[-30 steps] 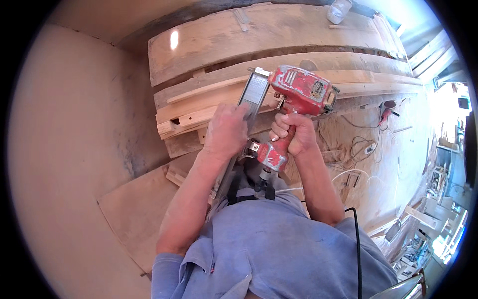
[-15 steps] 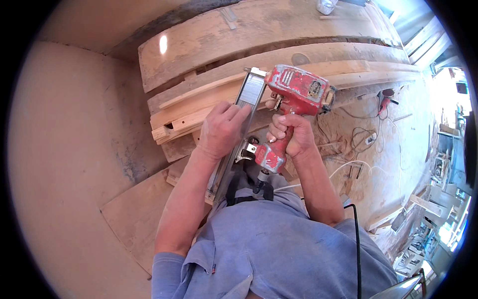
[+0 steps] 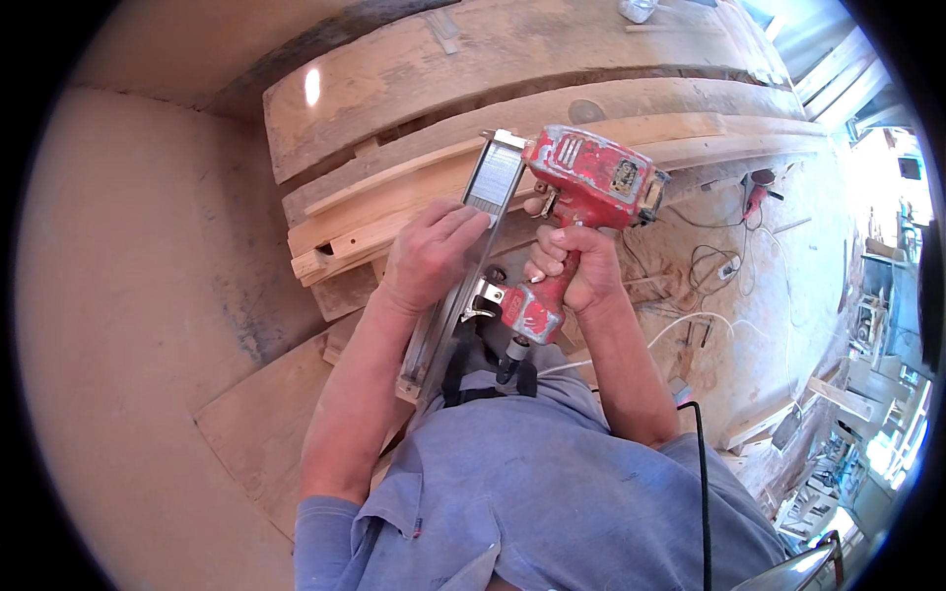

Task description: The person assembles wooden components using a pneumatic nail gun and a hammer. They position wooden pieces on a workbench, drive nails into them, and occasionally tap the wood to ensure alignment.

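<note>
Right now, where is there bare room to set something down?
The far board, between the thin strips and the container; also the lower-left panel, between wall and left forearm. Right of the nail gun, cords and a red tool crowd the floor.

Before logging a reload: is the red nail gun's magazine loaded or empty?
Loaded, it seems: a silvery strip shows in the magazine. How full, cannot tell; the left hand covers part.

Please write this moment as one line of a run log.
Right hand: grips scuffed red pistol-shaped nail gun | left hand: at its long silver metal magazine | beyond: long pale wooden boards
</note>
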`<act>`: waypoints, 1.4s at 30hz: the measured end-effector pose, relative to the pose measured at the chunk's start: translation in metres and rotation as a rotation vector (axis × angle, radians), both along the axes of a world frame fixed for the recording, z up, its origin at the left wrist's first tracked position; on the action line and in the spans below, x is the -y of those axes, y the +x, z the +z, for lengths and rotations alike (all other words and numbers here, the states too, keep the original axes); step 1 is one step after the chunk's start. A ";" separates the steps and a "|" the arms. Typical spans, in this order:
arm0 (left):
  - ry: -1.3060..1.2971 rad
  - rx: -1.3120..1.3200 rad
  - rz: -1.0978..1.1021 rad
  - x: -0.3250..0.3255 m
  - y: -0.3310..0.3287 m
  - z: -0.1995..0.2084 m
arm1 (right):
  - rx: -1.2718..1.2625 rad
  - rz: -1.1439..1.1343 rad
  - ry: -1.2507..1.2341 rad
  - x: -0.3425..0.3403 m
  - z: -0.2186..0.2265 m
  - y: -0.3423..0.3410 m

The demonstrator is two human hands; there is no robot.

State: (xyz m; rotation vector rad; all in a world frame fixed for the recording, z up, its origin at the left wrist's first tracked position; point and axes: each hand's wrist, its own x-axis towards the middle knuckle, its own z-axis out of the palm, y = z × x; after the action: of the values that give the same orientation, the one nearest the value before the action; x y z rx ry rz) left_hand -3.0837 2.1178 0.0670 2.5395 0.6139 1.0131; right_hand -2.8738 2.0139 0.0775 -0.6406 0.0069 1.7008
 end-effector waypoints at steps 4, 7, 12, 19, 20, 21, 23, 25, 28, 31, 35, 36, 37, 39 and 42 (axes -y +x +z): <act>-0.092 0.074 0.121 0.003 -0.014 -0.011 | -0.017 -0.005 0.014 0.000 -0.004 -0.002; -0.379 0.114 0.352 0.031 -0.036 -0.009 | -0.001 -0.024 0.038 0.001 -0.005 -0.001; -1.095 0.058 0.586 0.110 -0.126 -0.037 | 0.009 -0.131 0.000 0.003 -0.029 0.005; -1.692 0.994 0.657 0.145 -0.116 -0.059 | -0.017 -0.093 0.008 0.007 -0.028 0.002; -1.686 1.041 0.595 0.140 -0.111 -0.058 | -0.018 -0.080 0.008 0.006 -0.024 0.000; -1.680 1.087 0.531 0.135 -0.107 -0.055 | -0.018 -0.068 0.008 0.005 -0.020 0.000; -1.663 1.160 0.457 0.127 -0.096 -0.043 | -0.014 -0.043 0.014 0.003 -0.010 0.000; -1.681 1.182 0.497 0.125 -0.087 -0.041 | 0.004 -0.011 0.050 0.001 -0.005 0.002; -1.671 1.229 0.522 0.127 -0.076 -0.038 | 0.025 0.044 0.120 -0.002 0.001 0.004; -1.620 1.297 0.468 0.119 -0.063 -0.031 | 0.019 0.138 0.136 -0.005 0.017 -0.002; -1.515 1.289 0.457 0.096 -0.008 0.026 | 0.021 0.264 0.128 0.005 0.060 0.008; -1.554 1.293 0.464 0.101 0.002 0.036 | 0.076 0.255 0.123 0.009 0.078 0.015; -1.589 1.301 0.478 0.106 0.009 0.046 | 0.130 0.253 0.115 0.011 0.096 0.020; -1.700 1.295 0.377 0.116 0.012 0.054 | 0.358 0.276 0.082 0.017 0.130 0.004; -1.697 1.127 0.370 0.145 -0.001 0.001 | 0.751 0.344 0.025 0.023 0.143 -0.023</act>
State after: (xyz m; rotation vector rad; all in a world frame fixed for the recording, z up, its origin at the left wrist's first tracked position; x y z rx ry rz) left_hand -3.0850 1.9725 0.0680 0.2974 0.9127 1.0304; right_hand -2.8968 1.9905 0.2204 -1.2821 -0.6870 1.6790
